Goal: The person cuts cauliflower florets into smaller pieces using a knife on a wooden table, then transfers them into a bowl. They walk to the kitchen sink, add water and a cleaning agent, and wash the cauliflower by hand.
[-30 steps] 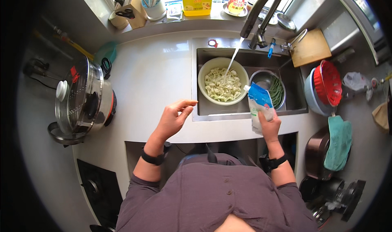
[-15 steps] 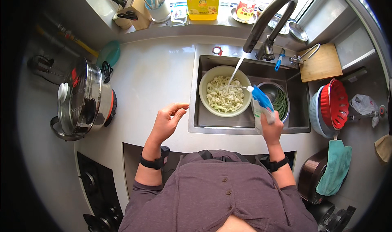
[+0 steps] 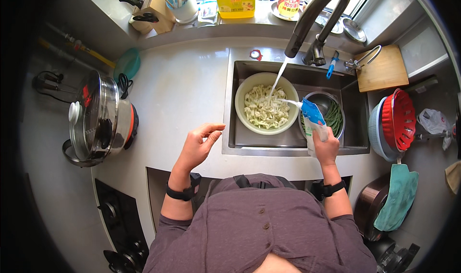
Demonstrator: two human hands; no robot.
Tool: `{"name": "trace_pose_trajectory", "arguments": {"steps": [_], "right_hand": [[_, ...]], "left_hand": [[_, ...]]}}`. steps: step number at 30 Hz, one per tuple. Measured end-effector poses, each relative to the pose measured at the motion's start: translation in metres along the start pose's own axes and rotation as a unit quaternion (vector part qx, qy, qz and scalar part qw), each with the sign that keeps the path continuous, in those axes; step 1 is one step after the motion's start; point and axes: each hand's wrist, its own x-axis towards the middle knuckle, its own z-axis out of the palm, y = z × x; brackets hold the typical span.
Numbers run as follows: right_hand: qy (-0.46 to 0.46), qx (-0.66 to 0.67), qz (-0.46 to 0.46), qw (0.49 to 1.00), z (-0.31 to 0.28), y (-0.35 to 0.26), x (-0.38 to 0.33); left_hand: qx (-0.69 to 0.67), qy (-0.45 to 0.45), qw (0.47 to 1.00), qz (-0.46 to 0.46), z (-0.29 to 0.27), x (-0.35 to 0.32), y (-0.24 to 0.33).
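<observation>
My right hand (image 3: 326, 148) grips a white and blue spouted pouch (image 3: 313, 113), tilted with its spout toward the pale green bowl (image 3: 239, 114). A white streak comes from the spout over cut cauliflower (image 3: 265, 109) in that bowl. Water (image 3: 278, 75) runs from the dark tap (image 3: 298, 36) into the same bowl. Behind the pouch, partly hidden, a metal bowl (image 3: 319, 96) holds long green beans (image 3: 334, 118). Left of the sink, my left hand (image 3: 200, 141) hovers above the counter, thumb apart from the fingers, holding nothing.
Both bowls stand in the steel sink (image 3: 269, 151). A lidded pot (image 3: 98, 119) is at the left, near a knife block (image 3: 158, 12). On the sill stands a yellow jug (image 3: 235, 1). To the right are a cutting board (image 3: 382, 71) and a red basket (image 3: 399, 119).
The pouch and my right hand have shifted slightly right in the picture, and a white streak now shows at the spout. My left hand keeps nearly the same pose.
</observation>
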Motion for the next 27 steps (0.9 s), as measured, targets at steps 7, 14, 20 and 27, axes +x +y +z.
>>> {"name": "trace_pose_trajectory", "arguments": {"steps": [7, 14, 20, 27], "right_hand": [[-0.02, -0.041, 0.026, 0.999, -0.001, 0.004, 0.001], [0.041, 0.004, -0.025, 0.999, 0.002, -0.002, 0.004], [-0.006, -0.015, -0.003, 1.0, 0.005, -0.008, 0.007], [-0.02, 0.019, -0.056, 0.998, 0.002, -0.015, -0.002]], "left_hand": [[0.009, -0.013, 1.0, 0.004, 0.003, 0.003, 0.002], [0.006, -0.016, 1.0, 0.006, 0.004, 0.002, 0.002], [0.016, -0.023, 1.0, 0.008, 0.003, 0.0, 0.0], [0.029, -0.024, 0.999, 0.012, 0.001, -0.001, -0.001]]}}
